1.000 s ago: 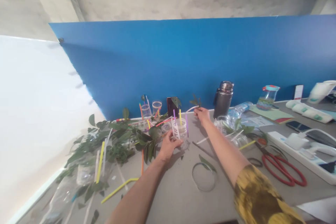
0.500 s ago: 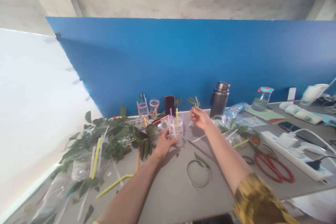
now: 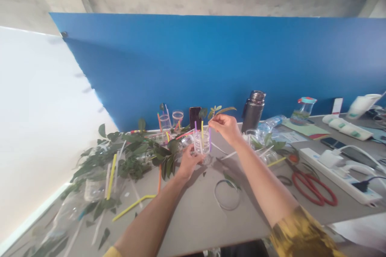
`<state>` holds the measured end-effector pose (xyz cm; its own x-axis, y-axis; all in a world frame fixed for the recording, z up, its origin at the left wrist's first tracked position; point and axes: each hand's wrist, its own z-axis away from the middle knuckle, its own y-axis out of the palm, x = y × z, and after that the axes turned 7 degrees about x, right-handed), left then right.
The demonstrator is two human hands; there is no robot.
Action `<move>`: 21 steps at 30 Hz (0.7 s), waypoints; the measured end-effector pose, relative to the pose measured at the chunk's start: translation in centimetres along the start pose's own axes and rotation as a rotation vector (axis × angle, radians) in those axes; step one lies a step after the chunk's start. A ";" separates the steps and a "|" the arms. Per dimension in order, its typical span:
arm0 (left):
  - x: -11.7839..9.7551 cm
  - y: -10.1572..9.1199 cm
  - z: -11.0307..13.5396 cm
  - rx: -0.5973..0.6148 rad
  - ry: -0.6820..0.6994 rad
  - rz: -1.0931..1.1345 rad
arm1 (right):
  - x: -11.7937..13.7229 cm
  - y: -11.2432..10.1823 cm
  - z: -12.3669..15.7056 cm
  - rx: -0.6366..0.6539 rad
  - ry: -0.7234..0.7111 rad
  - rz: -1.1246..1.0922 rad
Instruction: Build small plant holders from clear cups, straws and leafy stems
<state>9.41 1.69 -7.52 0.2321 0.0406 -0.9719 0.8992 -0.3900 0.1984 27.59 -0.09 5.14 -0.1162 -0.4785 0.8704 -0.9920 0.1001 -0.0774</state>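
My left hand [image 3: 189, 162] is closed around the lower left side of a clear plastic cup [image 3: 202, 144] standing on the table. Purple, yellow and pale drinking straws [image 3: 202, 128] rise from the cup. Just above its right rim, my right hand [image 3: 223, 127] pinches the stem of a small leafy sprig [image 3: 215, 111], whose leaves point up and to the right. Whether the stem's lower end is inside the cup, I cannot tell. Right of the left hand's wrist lies a loop of thin wire [image 3: 226, 195], with a leaf partly under it.
Leafy branches [image 3: 132, 160] and loose straws cover the left side. Behind stand two clear cups [image 3: 177, 117] and an upright phone [image 3: 195, 117]. To the right are a dark thermos [image 3: 253, 110], red-handled scissors [image 3: 313, 188], a white power strip [image 3: 340, 176] and a glass jug [image 3: 303, 112].
My right hand has moved left and slightly down with the sprig, from beside the cup to its rim. The left hand keeps its hold on the cup.
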 end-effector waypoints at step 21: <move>-0.1 0.5 0.3 -0.055 0.003 -0.039 | 0.4 1.4 1.0 0.029 -0.075 0.303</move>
<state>9.70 1.21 -7.33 0.1978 0.0578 -0.9785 0.9267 -0.3364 0.1675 26.12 -1.05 4.89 -0.4094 -0.4936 0.7673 -0.9124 0.2238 -0.3428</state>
